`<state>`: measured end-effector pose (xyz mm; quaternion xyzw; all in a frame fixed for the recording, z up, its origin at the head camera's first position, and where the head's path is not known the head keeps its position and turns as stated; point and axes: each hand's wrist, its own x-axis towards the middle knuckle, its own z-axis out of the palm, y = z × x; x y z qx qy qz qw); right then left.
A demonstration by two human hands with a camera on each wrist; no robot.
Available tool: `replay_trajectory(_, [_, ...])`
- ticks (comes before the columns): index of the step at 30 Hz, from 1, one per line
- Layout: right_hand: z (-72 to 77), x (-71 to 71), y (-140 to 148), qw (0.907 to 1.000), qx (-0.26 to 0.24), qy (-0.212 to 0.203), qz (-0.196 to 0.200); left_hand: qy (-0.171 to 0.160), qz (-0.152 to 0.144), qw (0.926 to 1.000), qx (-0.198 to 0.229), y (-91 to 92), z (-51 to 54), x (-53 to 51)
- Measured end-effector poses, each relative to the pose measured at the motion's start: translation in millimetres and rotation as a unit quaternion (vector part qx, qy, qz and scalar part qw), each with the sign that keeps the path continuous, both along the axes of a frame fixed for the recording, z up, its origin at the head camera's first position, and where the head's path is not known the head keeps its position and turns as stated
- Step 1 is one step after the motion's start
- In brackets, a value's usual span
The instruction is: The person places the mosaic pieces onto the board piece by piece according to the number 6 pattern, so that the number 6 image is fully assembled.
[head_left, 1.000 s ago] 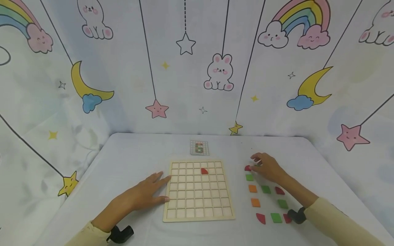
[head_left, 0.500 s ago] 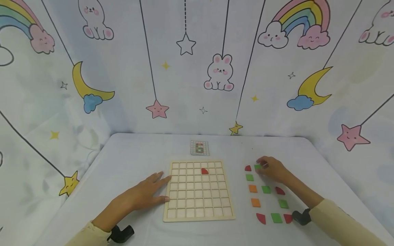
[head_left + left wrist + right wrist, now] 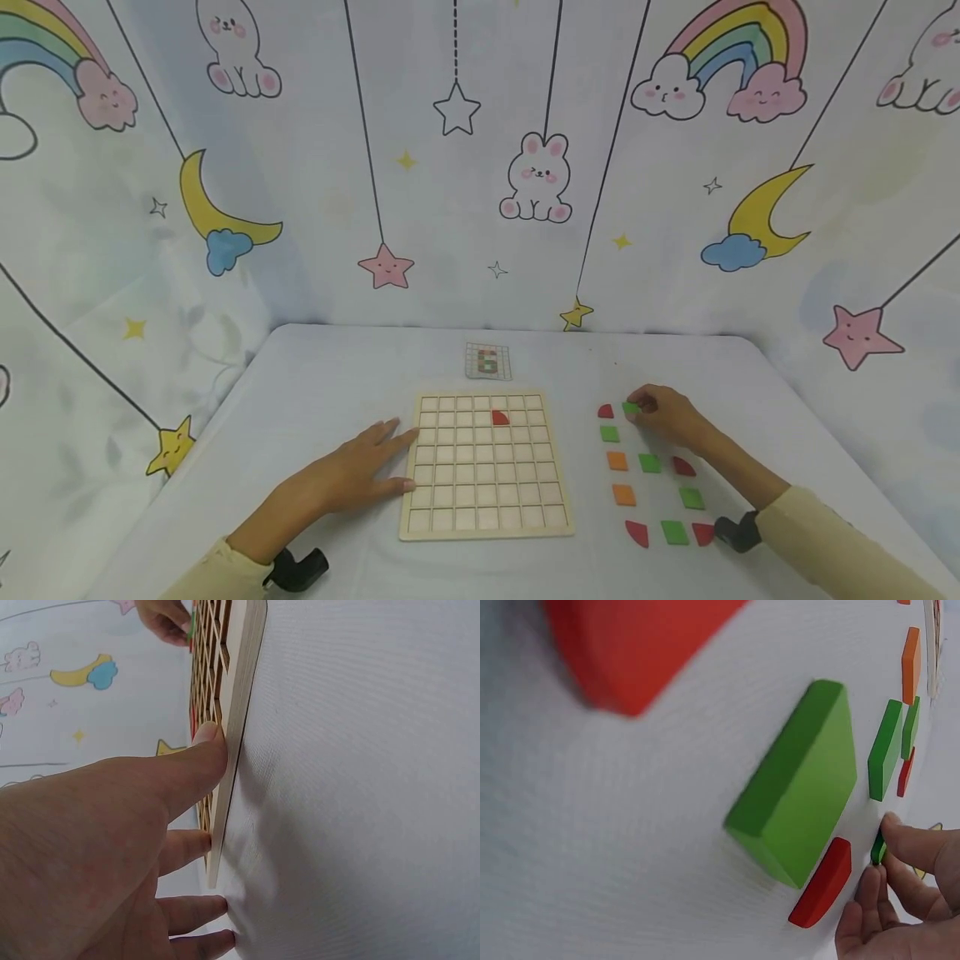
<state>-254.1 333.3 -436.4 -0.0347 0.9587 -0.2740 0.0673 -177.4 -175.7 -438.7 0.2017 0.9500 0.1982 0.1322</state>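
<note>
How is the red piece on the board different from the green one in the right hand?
The red piece lies in a square of the board; the green piece is pinched by the right hand. The red piece shows its curved edge; the green piece is partly covered by that hand. Both are flat pieces.

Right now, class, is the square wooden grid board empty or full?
Nearly empty: the wooden grid board holds only one red quarter-circle piece and otherwise looks bare in the head view.
</note>
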Motion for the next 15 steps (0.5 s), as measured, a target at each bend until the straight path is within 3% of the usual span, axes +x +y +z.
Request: replay_trajectory(15, [-6.2, -0.1, 0.3, 0.9984, 0.010, 0.052, 0.020, -0.006, -0.004, 1.0000, 0.002, 1.8, 1.8, -0.1])
